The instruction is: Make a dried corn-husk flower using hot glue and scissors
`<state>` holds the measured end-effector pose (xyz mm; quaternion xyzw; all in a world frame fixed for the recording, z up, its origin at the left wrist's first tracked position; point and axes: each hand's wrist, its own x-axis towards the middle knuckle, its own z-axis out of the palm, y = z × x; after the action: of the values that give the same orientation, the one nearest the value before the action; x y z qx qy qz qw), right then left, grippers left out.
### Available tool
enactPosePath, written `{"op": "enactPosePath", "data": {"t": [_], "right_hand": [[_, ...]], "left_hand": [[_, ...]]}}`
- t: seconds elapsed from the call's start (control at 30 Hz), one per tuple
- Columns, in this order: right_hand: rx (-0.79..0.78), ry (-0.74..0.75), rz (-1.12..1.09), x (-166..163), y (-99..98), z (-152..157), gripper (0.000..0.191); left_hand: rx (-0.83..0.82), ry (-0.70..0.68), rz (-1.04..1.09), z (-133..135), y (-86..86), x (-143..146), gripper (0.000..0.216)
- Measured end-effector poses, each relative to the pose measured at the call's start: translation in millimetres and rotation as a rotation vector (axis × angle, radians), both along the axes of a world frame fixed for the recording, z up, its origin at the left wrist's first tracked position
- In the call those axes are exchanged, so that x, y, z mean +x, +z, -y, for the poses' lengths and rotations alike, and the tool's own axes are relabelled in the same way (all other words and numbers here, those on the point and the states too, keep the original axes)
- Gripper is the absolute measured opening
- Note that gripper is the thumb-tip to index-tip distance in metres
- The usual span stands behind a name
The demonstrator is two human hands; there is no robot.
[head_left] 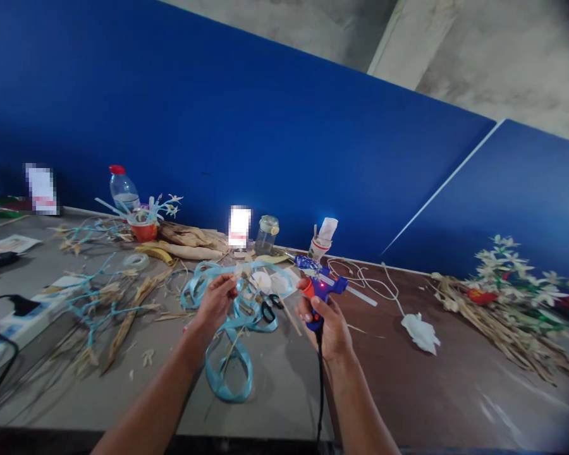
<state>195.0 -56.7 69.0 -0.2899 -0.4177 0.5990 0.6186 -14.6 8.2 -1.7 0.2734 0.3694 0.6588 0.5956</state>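
- From where I stand, the right grip (pixel 330 327) is wrapped round a blue-and-orange glue gun (pixel 330 285), its red light showing; palm and fingers hide part of the handle.
- The gun's tip, on the side toward the left grip, is hard to pick out against the clutter.
- The left grip (pixel 219 297) has its fingertips pinched on a small pale piece (pixel 238 270), too blurred for me to name.
- Between the grips, black-handled scissors (pixel 268 312) lie on the worktop (pixel 289 404), blades lost among blue ribbon (pixel 247 374).
- Below the right grip, a black cord (pixel 320 379) runs out of sight.
- Far right of both grips, white flowers (pixel 545 292) are blurred and cut off.
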Motion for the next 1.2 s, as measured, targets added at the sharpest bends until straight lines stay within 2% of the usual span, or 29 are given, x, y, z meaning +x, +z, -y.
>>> {"op": "enactPosePath", "data": {"t": [0.07,0.13,0.27,0.37,0.47,0.77,1.03,1.2], "right_hand": [[0.017,0.059,0.100,-7.5,6.6,-0.8,0.033],[0.008,0.094,0.226,-15.5,4.4,-3.1,0.037],[0.080,0.094,0.532,-30.2,-27.1,-11.6,0.037],[0.191,0.026,0.708,-36.1,-55.5,-17.4,0.034],[0.286,-0.005,0.804,-37.6,-69.6,-19.6,0.030],[0.351,-0.088,0.924,-37.5,-59.2,-17.1,0.022],[0.410,-0.109,0.990,-38.4,-64.2,-21.4,0.023],[0.552,-0.139,1.082,-37.7,-67.3,-24.2,0.022]], "left_hand": [[-0.003,0.008,0.004,0.4,0.9,0.6,0.024],[-0.007,0.008,-0.008,0.2,0.9,1.3,0.024],[-0.018,0.023,-0.076,-0.9,-1.7,1.8,0.024],[-0.033,0.035,-0.110,-0.7,-2.3,1.0,0.025],[-0.039,0.039,-0.098,0.4,-0.1,0.1,0.025],[-0.046,0.047,-0.129,1.3,2.0,1.3,0.023],[-0.021,-0.013,-0.108,3.3,3.2,4.0,0.020],[-0.008,-0.039,-0.059,6.3,11.0,5.2,0.020]]}}
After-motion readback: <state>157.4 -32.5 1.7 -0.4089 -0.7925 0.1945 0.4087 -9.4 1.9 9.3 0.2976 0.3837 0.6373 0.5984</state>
